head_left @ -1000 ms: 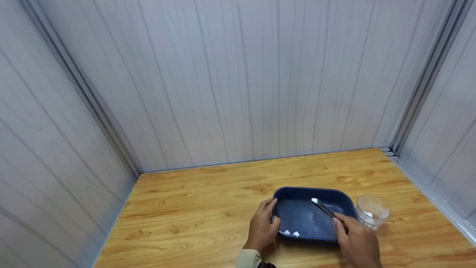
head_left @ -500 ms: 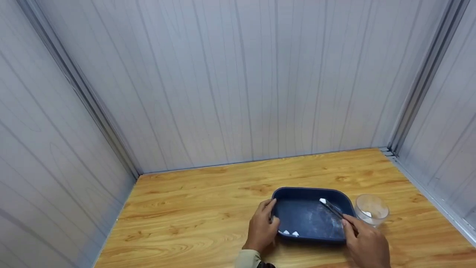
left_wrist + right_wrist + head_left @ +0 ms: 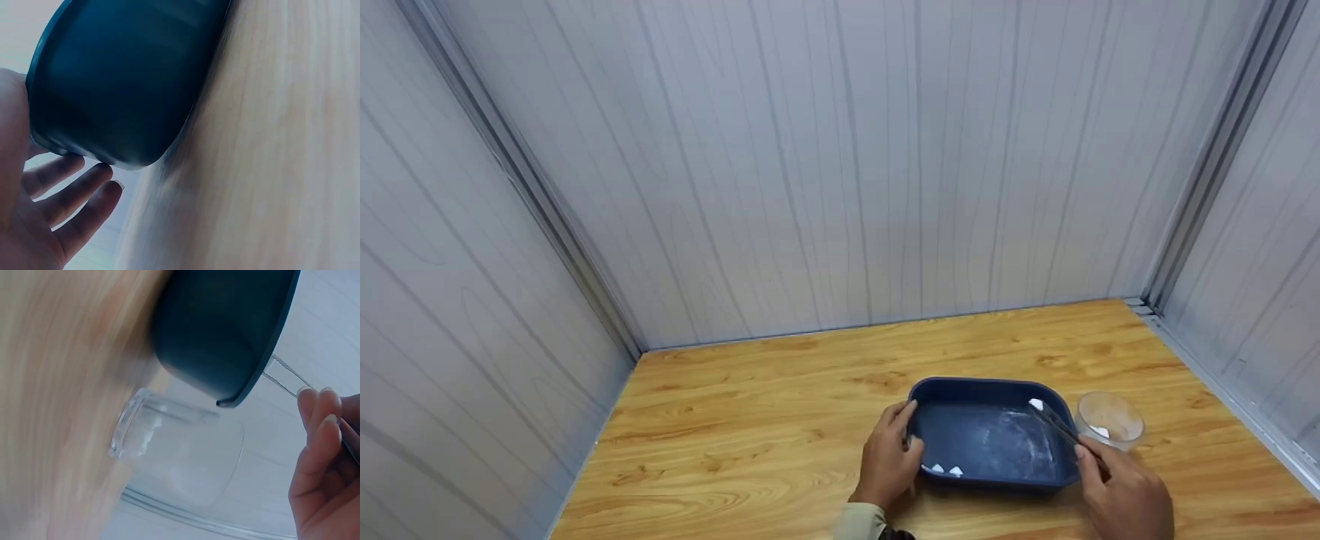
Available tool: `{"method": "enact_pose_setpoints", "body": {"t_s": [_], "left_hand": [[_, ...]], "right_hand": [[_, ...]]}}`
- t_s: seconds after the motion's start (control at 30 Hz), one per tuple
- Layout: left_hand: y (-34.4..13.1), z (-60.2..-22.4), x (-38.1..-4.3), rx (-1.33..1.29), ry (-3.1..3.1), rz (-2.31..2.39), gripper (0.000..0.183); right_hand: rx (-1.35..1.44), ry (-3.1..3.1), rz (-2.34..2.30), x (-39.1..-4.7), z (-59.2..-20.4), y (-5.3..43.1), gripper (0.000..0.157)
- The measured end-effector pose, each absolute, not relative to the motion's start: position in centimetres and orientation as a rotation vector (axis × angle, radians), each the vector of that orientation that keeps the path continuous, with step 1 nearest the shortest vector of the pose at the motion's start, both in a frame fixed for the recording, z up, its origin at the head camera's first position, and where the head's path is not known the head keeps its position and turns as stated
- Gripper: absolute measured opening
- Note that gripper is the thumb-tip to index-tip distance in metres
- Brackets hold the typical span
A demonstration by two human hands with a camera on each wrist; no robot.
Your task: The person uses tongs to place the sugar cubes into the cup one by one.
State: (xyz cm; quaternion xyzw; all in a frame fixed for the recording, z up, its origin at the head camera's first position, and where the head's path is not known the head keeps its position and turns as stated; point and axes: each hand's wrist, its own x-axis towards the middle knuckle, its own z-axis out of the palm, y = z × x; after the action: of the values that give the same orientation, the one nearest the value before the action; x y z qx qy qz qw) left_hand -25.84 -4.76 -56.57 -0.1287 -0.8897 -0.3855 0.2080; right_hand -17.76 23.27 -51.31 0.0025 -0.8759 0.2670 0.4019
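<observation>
In the head view, my left hand (image 3: 887, 457) grips the left end of a dark blue tray (image 3: 982, 384). The left wrist view shows its thumb at the rim and its fingertips against the outer wall. My right hand (image 3: 1129, 491) pinches a pair of metal tweezers (image 3: 1059, 427) over the tray's right side. At their tips is a small white piece (image 3: 1036, 404). Two other white pieces (image 3: 956, 471) lie in the tray's near left corner. White smears mark the tray floor around its right half.
A clear glass (image 3: 1111, 411) stands close to the tray's right side, with white bits (image 3: 145, 436) at its bottom. Under everything is a wood-grain table (image 3: 735, 420). Pale panel walls (image 3: 810, 165) rise behind it and at both sides.
My right hand has moved to the right with the tweezers and the white piece, from mid-tray toward the right wall near the glass. The left hand stays at the tray.
</observation>
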Motion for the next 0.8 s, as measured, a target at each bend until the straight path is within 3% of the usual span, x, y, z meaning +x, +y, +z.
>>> {"method": "enact_pose_setpoints", "body": {"t_s": [0.8], "left_hand": [[-4.8, -56.7, -25.8, -0.37, -2.44, -1.077, 0.053]], "right_hand": [[-0.165, -2.088, 0.69, -16.5, -50.6, 26.5, 0.016]]}}
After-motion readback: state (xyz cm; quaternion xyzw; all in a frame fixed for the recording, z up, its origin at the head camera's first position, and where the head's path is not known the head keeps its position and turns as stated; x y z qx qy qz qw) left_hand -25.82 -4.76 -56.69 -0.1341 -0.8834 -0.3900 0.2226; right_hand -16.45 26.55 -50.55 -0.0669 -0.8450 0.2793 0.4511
